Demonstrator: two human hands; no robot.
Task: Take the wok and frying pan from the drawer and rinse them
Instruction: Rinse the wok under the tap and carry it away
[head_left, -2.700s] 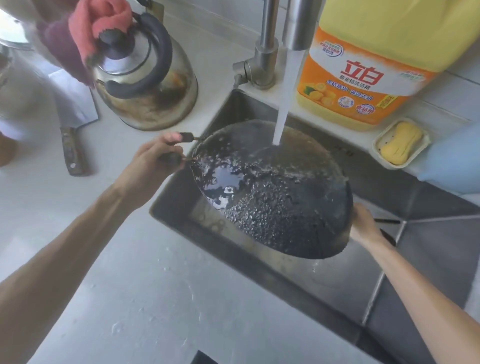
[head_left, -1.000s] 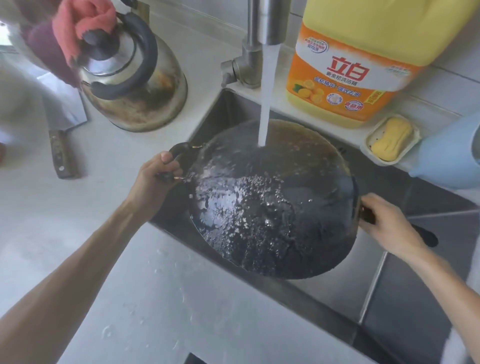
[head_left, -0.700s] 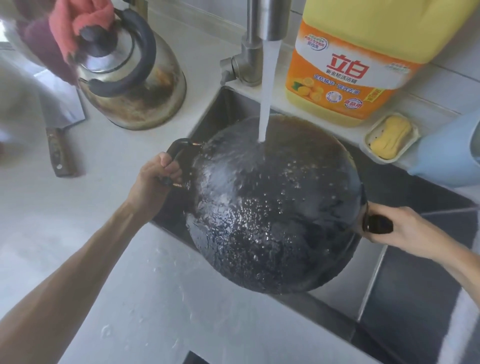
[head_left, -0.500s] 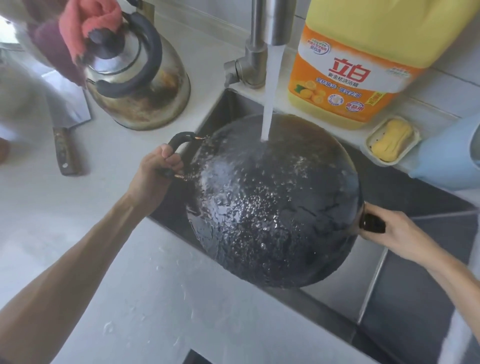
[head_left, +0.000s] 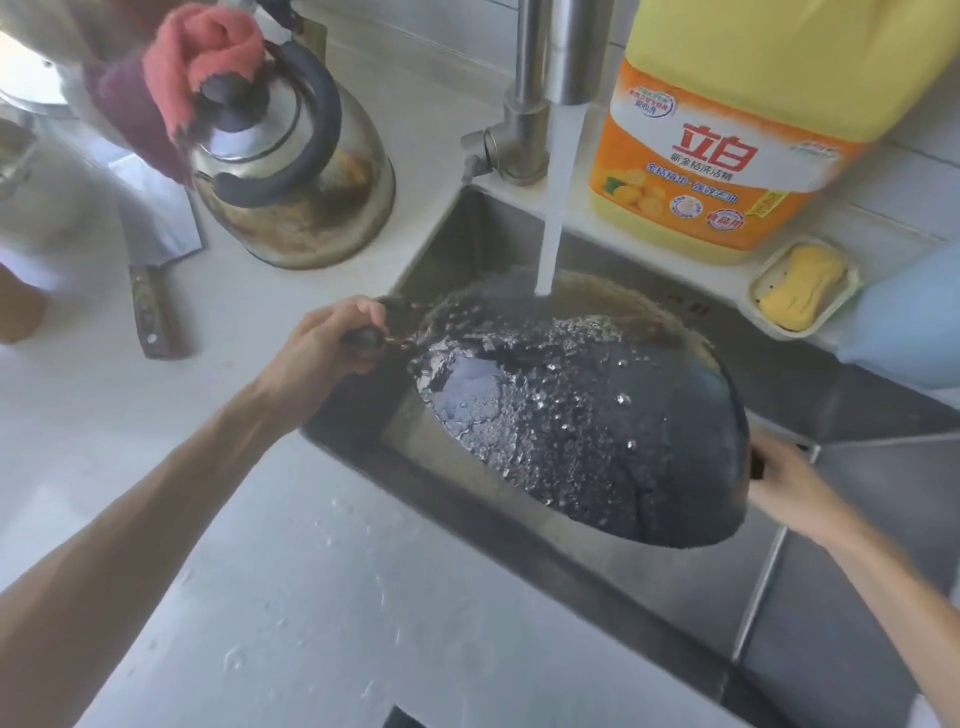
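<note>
From my head view, I hold the wok (head_left: 582, 415) over the sink (head_left: 457, 234), turned bottom-up so its black, bumpy underside faces me. It is tilted: the far rim sits high under the tap (head_left: 563, 52), and the near-right edge dips low toward the sink floor. Its long axis, handle to handle, runs from upper left to lower right across the basin.

My left hand (head_left: 324, 338) is clenched around the small loop handle at the wok's upper-left edge, fingers (head_left: 358, 312) curled over it, just above the sink's left wall. My right hand (head_left: 789, 483) grasps the dark handle at the wok's lower-right edge; the wok's rim hides part of that grip, and the hand is blurred.

A stream of water (head_left: 556, 208) falls straight from the tap onto the far part of the wok's underside and spreads into beads and a glossy sheet down its left side.

On the white surface (head_left: 311, 597) left of the sink stands a metal kettle (head_left: 296, 171) with a pink cloth (head_left: 202, 62) draped on its lid. A cleaver (head_left: 156, 249) lies to the kettle's left, handle toward me. Behind the sink, on the ledge, stands a big yellow detergent jug (head_left: 727, 130), and right of it a yellow soap bar (head_left: 802, 286) rests in its dish. Water drops spot the surface near me
</note>
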